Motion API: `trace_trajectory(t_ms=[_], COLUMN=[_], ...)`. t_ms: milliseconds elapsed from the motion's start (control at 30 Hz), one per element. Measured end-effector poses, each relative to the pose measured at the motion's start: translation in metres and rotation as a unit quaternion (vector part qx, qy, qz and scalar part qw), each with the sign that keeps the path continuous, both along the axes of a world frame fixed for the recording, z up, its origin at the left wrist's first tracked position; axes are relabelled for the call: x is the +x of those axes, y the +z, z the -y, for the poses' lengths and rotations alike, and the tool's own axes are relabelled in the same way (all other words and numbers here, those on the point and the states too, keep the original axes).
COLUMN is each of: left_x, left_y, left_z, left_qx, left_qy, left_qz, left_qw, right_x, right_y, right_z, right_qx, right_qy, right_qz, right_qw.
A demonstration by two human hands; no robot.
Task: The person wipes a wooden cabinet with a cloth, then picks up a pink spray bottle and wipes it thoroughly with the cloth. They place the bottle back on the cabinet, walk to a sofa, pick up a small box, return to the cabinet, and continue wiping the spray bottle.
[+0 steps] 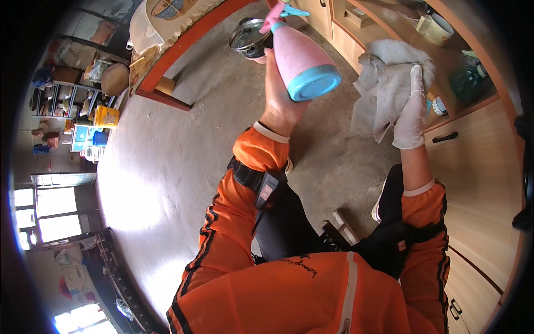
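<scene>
My bare left hand is wrapped around a pink spray bottle with a light blue base and a blue trigger. The bottle is tilted, its base turned towards me and its nozzle end pointing away. On my right hand is a thin whitish glove. That hand holds a crumpled grey cloth, which hangs in front of the open shelf of a wooden cabinet. The gloved fingers are partly hidden by the cloth.
A lidded pot stands beyond the left hand. Left of it is a red-edged table. The cabinet shelf holds a roll of tape and a green transparent bottle. A yellow bucket stands far left.
</scene>
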State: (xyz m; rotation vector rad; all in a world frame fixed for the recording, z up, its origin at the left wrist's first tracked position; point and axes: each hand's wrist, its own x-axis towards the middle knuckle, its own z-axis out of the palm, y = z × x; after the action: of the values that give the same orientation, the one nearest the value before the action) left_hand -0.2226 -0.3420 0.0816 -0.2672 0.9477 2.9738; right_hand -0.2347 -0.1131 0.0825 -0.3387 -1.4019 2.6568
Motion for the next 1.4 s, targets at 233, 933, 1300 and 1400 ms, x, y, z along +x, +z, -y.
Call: trace_trajectory(t_ms=[233, 933, 1300, 1400], left_x=[0.018, 0.027, 0.012, 0.014], left_y=[-0.045, -0.062, -0.038, -0.038], left_z=[-0.016, -0.057, -0.025, -0.025], left_qx=[0.161, -0.292, -0.055, -0.084], left_qy=[-0.013, 0.046, 0.061, 0.04], left_qz=[0.065, -0.074, -0.036, -0.032], left_qw=[0.985, 0.952, 0.996, 0.995], right_x=[0.0, 0.009, -0.001, -0.021], right_y=[-0.005, -0.028, -0.019, -0.043], right_z=[0.009, 0.035, -0.029, -0.046], right_qx=[0.075, 0.146, -0.199, 0.333], right_qy=[-0.004, 0.194, 0.216, 0.165], right_qz=[-0.033, 0.005, -0.058, 0.03], right_qw=[0.997, 0.97, 0.954, 0.928])
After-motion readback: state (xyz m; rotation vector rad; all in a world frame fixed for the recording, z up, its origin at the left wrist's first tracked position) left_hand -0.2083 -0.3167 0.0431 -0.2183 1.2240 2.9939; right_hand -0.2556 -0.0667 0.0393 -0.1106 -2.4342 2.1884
